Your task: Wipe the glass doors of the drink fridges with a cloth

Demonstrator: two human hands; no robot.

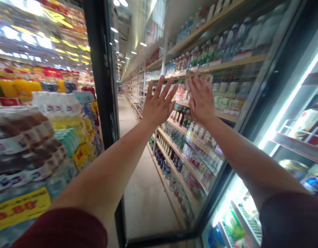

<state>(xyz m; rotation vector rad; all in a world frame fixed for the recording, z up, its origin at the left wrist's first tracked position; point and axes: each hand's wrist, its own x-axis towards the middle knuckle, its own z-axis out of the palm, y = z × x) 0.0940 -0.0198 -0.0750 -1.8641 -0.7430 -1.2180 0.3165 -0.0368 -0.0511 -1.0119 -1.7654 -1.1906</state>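
Observation:
My left hand (158, 106) is raised with its fingers spread, palm toward the glass door (146, 213); it looks to be resting on the pane and holds nothing. To its right, my right hand (201, 100) presses a light, patterned cloth (207, 78) to the glass. The cloth sticks out above and beside the fingers, and the rest of it is hidden under the hand. A dark frame (99, 69) surrounds the pane, and the door stands swung out from a lit drinks cooler.
Shelves of bottles (200, 136) show in the glass; whether seen through it or reflected, I cannot tell. Packed bottles (22, 144) with a yellow price sign (22, 208) are stacked on the left. Lit cooler racks (300, 144) with drinks are close on the right.

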